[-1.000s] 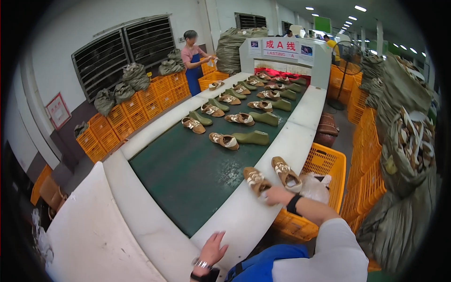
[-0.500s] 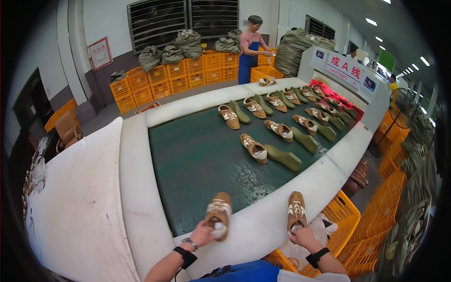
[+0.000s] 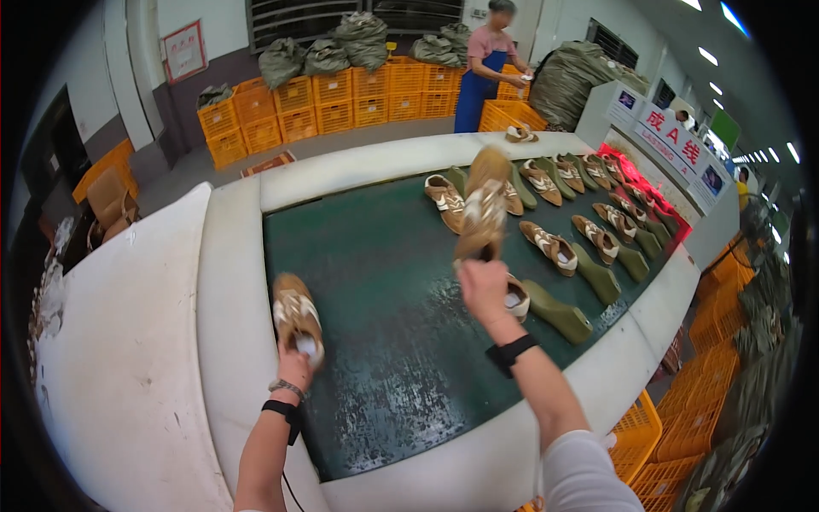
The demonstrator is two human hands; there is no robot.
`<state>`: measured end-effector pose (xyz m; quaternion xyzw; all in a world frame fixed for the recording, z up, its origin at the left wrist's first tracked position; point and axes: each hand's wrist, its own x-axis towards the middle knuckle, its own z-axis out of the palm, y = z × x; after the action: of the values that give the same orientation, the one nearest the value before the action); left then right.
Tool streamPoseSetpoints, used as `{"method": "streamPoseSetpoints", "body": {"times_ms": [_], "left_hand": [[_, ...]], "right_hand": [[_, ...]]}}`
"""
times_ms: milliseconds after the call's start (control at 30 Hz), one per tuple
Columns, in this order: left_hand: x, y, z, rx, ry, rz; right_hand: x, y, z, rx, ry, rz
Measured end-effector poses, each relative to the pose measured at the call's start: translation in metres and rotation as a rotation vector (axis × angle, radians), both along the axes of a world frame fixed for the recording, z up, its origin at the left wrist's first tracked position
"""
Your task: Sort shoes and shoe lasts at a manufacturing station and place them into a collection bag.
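Note:
My left hand [image 3: 295, 369] is closed on the heel end of a brown sneaker [image 3: 294, 309] with white stripes, low over the left edge of the dark green conveyor belt [image 3: 388, 358]. Raised above the belt's middle, my right hand [image 3: 485, 288] grips a second brown sneaker [image 3: 486, 200] by its heel, toe pointing away and slightly smeared by motion. That sneaker partly hides the shoes behind it. Just right of my right hand lies a green shoe last [image 3: 559, 312], beside a sneaker [image 3: 515, 299] that my hand partly covers. Several more sneakers and lasts lie in rows toward the far right.
White ledges [image 3: 232, 341] border the belt. A white panel [image 3: 119, 358] stands at left. Yellow crates [image 3: 638, 435] are at lower right, with more crates [image 3: 333, 101] and grey-green sacks along the far wall. A person [image 3: 488, 68] in a blue apron stands across the belt.
My left hand has carried its sneaker left and farther out over the belt. My right hand has brought its sneaker up from the near ledge, leftward and forward. The view has shifted slightly.

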<state>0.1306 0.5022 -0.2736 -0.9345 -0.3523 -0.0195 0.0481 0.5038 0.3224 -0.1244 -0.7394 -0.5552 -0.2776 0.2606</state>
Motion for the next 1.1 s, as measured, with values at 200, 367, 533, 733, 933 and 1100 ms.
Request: {"method": "streamPoseSetpoints", "body": {"times_ms": [200,367,533,733,933,1100], "left_hand": [[0.015,0.018,0.010,-0.439,0.276,-0.089],[0.034,-0.027,0.015,-0.312,0.034,0.147],[0.018,-0.136,0.044,-0.259,-0.496,-0.126],[-0.059,-0.301,0.068,-1.012,0.039,-0.473],[-0.097,-0.316,0.112,-0.718,0.060,-0.562],[-0.107,-0.338,0.124,-0.656,-0.021,-0.849]], "right_hand": [[0.020,0.041,-0.098,-1.144,0.460,0.154],[0.024,0.021,-0.078,-0.840,0.271,0.051],[-0.044,-0.092,-0.043,-0.371,0.698,0.384],[-0.140,-0.318,-0.101,-1.122,0.827,0.609],[-0.235,-0.432,-0.120,-1.023,1.048,0.355],[-0.291,-0.531,-0.206,-1.036,1.087,-0.076]]}}
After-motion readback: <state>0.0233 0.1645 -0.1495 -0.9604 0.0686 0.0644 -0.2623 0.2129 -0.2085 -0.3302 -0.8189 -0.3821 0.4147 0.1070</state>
